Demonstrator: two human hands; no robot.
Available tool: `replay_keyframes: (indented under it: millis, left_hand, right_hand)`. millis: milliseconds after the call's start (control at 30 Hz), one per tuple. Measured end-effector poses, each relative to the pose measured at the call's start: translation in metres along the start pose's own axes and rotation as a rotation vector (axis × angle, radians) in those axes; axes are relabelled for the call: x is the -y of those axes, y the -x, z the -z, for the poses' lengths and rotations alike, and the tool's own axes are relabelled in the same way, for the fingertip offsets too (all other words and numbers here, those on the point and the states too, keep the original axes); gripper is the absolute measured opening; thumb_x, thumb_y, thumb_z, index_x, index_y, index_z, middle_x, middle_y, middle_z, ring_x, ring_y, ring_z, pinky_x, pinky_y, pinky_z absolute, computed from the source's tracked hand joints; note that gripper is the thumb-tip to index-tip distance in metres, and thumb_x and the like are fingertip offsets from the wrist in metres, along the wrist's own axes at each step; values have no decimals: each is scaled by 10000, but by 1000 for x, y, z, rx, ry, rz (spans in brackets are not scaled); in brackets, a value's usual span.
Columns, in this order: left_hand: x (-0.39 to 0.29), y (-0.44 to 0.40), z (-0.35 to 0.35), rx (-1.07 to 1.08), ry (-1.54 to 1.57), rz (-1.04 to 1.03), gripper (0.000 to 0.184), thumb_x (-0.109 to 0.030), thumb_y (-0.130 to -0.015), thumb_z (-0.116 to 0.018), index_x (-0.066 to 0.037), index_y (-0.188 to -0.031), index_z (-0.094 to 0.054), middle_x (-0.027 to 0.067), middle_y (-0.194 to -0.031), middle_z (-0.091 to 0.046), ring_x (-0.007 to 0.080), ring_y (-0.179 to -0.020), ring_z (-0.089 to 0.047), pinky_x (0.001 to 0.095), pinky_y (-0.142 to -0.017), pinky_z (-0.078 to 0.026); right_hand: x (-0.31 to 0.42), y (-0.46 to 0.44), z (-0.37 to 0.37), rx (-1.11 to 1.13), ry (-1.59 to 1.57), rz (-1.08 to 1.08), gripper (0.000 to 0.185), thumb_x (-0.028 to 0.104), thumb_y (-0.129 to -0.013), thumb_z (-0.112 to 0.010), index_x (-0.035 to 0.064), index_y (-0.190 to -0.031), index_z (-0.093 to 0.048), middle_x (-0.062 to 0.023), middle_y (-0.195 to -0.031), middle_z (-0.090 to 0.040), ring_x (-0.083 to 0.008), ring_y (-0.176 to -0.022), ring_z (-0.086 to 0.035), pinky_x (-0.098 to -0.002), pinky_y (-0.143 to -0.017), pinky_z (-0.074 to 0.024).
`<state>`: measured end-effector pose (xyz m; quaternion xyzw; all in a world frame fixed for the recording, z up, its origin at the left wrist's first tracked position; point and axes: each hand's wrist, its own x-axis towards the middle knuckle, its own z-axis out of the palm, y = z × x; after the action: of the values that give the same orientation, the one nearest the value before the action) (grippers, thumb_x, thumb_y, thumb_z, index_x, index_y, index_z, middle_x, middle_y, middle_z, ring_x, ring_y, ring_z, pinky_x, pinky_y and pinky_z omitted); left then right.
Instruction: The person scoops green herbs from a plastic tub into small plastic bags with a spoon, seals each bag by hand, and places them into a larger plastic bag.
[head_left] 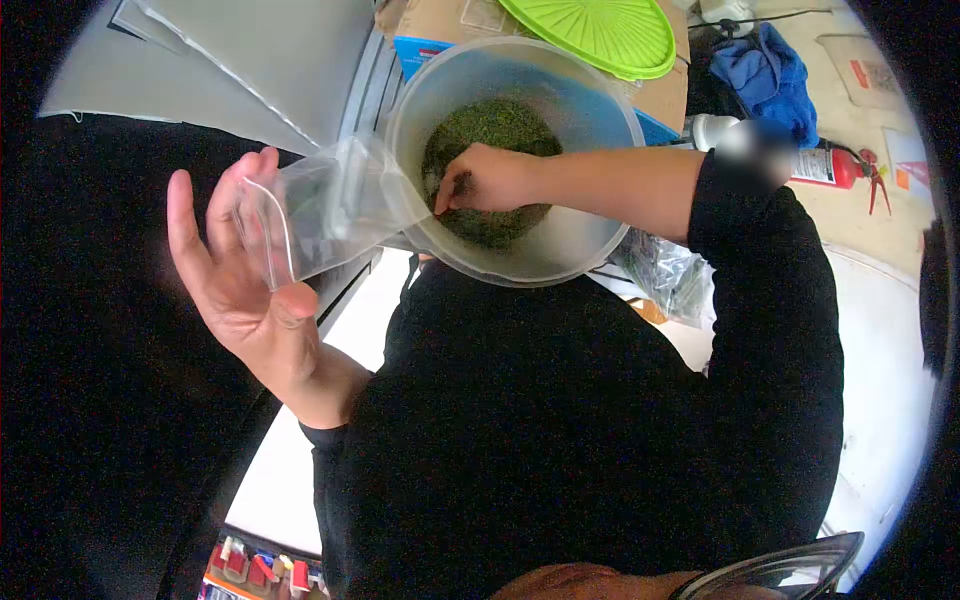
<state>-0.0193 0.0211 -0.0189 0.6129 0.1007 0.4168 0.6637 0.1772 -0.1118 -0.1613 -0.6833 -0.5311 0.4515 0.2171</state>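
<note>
My left hand (262, 285) holds a clear plastic bag (335, 205) by one end, with the thumb on one side and spread fingers on the other. The bag lies sideways, its other end over the left rim of a large translucent tub (598, 225). Green, dried-looking herb flakes (500, 125) cover the tub's bottom. Inside the tub, my right hand (490, 178) has its fingers curled together around a dark clump of the flakes. Its fingertips are close to the bag's near end; whether they touch it I cannot tell.
Behind the tub, a bright green ribbed lid (605, 30) rests on a cardboard box (665, 90). To the right are a blue cloth (770, 80), a red fire extinguisher (835, 168) and crumpled clear plastic (665, 270). A grey panel (255, 60) stands at the upper left.
</note>
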Motion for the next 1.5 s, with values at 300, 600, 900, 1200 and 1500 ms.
replay_keyframes:
  millis: [300, 600, 900, 1200, 1500]
  left_hand:
    - [4, -8, -18, -68, 28, 21, 1065, -204, -577, -889, 4, -1411, -261, 210, -1242, -535, 314, -1213, -499, 430, -1063, -360]
    - [28, -13, -48, 94, -259, -84, 964, -4, -614, -839, -16, -1396, -276, 169, -1169, -555, 242, -1092, -554, 365, -962, -436]
    - [47, 16, -106, 336, -839, -257, 986, -253, -577, -869, -4, -1367, -336, 126, -954, -644, 302, -957, -626, 593, -1048, -280]
    - [50, 22, -116, 328, -851, -195, 974, -208, -587, -855, 26, -1358, -308, 126, -920, -646, 304, -910, -641, 593, -1030, -315]
    - [30, 20, -113, 248, -781, -99, 922, -203, -624, -838, -5, -1361, -320, 102, -840, -640, 302, -849, -644, 531, -1009, -379]
  right_hand:
    - [25, 48, 46, -285, -761, -447, 193, 105, -877, -631, 24, -1051, -622, -70, -963, -656, -160, -825, -654, -281, -757, -550]
    - [68, 145, 60, -934, -941, -97, 193, 117, -916, -592, 4, -1065, -547, -99, -948, -615, -181, -820, -630, -315, -738, -559]
    - [91, 179, 23, -1346, -402, 363, 74, -13, -898, -577, -33, -969, -582, -110, -921, -645, -172, -810, -637, -292, -720, -533]
    - [95, 178, 4, -1114, 516, 669, 259, -161, -706, -586, 1, -901, -637, -175, -912, -650, -276, -797, -654, -340, -709, -538]
    - [75, 175, 15, -898, 291, 213, 349, -54, -736, -602, 5, -1080, -583, -192, -1017, -627, -353, -986, -619, -378, -831, -506]
